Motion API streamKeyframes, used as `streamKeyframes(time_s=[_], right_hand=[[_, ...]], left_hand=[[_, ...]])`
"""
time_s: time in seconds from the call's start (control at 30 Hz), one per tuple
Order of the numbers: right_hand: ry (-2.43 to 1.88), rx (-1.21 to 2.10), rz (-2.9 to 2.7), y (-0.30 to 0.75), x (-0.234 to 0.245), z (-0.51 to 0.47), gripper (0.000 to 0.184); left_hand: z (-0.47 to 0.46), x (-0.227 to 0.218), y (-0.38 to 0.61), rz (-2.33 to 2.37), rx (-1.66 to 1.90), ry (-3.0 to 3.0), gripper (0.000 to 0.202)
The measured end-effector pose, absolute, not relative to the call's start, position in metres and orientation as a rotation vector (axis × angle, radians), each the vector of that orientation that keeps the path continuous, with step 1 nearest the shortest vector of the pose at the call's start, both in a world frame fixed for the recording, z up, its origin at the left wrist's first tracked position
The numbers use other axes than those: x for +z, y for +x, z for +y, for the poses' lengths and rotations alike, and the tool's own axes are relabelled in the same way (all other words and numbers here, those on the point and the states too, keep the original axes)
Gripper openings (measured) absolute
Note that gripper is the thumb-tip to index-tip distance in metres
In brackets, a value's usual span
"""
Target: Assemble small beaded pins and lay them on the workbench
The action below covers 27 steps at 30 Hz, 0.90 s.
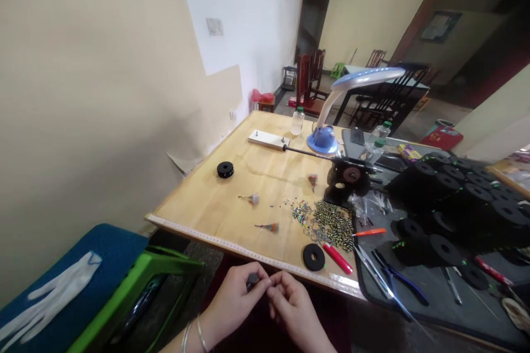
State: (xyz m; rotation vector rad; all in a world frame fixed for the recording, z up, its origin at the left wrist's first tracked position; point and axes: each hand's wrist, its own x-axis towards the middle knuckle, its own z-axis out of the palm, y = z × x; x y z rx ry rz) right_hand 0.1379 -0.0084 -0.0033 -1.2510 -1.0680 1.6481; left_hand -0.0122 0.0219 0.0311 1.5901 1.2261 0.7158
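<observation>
My left hand and my right hand meet fingertip to fingertip just off the table's front edge. Both have thumb and fingers pinched together. A small dark grey patch shows inside the curl of my left fingers, too unclear to name. What my right fingertips pinch is hidden or too fine to see. Nearest on the table are a black foam ring, a red stick-shaped object and a small tuft with an orange band. Beyond lie a heap of striped beads and scattered small coloured beads.
A black spool sits at left; a clamp-like black tool and blue desk lamp stand behind. On the grey mat at right are scissors, pliers and several black foam rolls. A white glove lies on a stool.
</observation>
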Motion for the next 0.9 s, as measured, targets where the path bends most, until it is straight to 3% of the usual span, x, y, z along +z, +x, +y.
streamKeyframes(time_s=[0.27, 0.43, 0.73, 0.9], right_hand=[[-1.263, 1.532, -0.865, 0.143, -0.023, -0.005, 0.043], [-1.223, 1.486, -0.708, 0.152, -0.025, -0.004, 0.052], [-1.170, 1.424, -0.505, 0.155, -0.041, -0.005, 0.059], [-1.151, 1.520, -0.558, 0.162, -0.035, -0.008, 0.056]], left_hand=[[0.071, 0.049, -0.050, 1.449, 0.772, 1.968, 0.020], [0.106, 0.042, -0.070, 1.720, 0.534, 2.156, 0.019], [0.113, 0.045, -0.064, 1.582, 0.616, 2.308, 0.031], [0.105, 0.067, -0.018, 1.267, 0.823, 2.421, 0.009]])
